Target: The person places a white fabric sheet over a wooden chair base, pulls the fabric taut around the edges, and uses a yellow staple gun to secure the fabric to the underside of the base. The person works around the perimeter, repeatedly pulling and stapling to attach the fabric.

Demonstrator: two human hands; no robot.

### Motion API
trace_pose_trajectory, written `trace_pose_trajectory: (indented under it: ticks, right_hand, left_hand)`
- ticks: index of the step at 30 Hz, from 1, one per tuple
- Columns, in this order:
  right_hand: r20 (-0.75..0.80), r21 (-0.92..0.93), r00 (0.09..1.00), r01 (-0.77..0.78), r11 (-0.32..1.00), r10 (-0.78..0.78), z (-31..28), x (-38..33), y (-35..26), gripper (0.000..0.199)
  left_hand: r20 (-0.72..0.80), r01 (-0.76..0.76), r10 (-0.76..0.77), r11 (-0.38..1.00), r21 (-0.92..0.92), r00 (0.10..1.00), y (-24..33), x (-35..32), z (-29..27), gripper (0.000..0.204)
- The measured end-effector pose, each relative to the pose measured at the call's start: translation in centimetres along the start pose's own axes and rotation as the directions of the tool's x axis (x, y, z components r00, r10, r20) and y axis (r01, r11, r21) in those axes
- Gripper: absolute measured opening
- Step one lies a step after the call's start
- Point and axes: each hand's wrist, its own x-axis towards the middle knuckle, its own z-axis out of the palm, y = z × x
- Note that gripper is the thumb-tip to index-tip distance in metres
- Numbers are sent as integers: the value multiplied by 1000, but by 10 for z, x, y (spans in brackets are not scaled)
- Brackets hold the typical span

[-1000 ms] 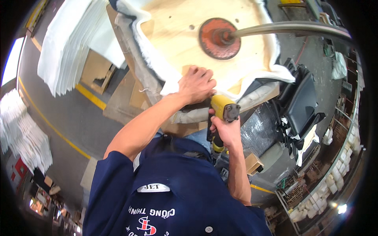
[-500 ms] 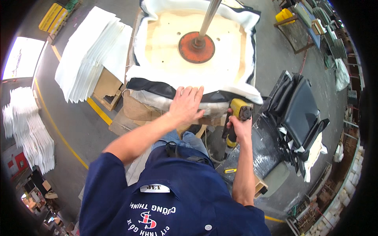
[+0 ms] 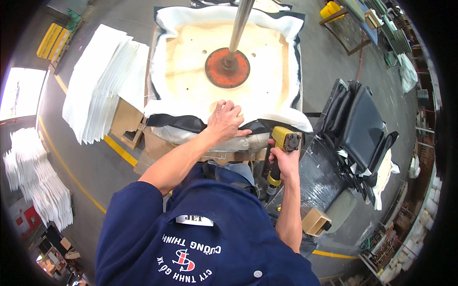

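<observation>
In front of me a wooden seat panel (image 3: 181, 62) lies with its underside up, framed by white padding (image 3: 181, 106) and a black cover (image 3: 179, 123) at its rim. My left hand (image 3: 224, 120) is on the near edge, its fingers curled over the white padding and its thumb stretched out across the black cover. In my right hand (image 3: 286, 164) is a yellow and black staple gun (image 3: 285, 138), held by its grip with its head beside the panel's near right corner. The fingertips of my left hand are partly hidden by the knuckles.
A metal post with an orange round plate (image 3: 214, 69) presses on the panel's middle. White sheets (image 3: 98, 83) are stacked to the left. Black upholstered pieces (image 3: 360, 126) lie piled on the right, by a dark plastic-covered surface (image 3: 322, 167). A small wooden box (image 3: 313, 221) is lower right.
My left hand's fingers have gone from lying flatter to curled on the padding's edge. The staple gun stays by the near right corner. The whole view has shifted slightly.
</observation>
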Motion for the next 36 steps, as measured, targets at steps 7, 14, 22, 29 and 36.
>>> trace_pose_trajectory:
  ticks: [7,14,22,29,36]
  right_hand:
    - [65,4,989,-131,991,130,26,4,-17,40]
    - [104,-143,983,-135,980,151,38,12,-33,39]
    - [99,-306,970,-181,935,220,42,30,-41,42]
    - [125,-255,973,-159,954,195,53,16,-44,55]
    - [118,-219,974,-163,962,192,52,19,-46,64]
  left_hand:
    - [-111,75,-81,995,-64,990,7,3,17,34]
    - [-166,206,-231,966,-154,959,12,1,19,27]
    - [-137,262,-288,948,-181,948,10,7,21,29]
    - [-143,283,-315,936,-208,938,15,8,21,26]
    - [-186,320,-346,935,-154,920,18,10,27,30]
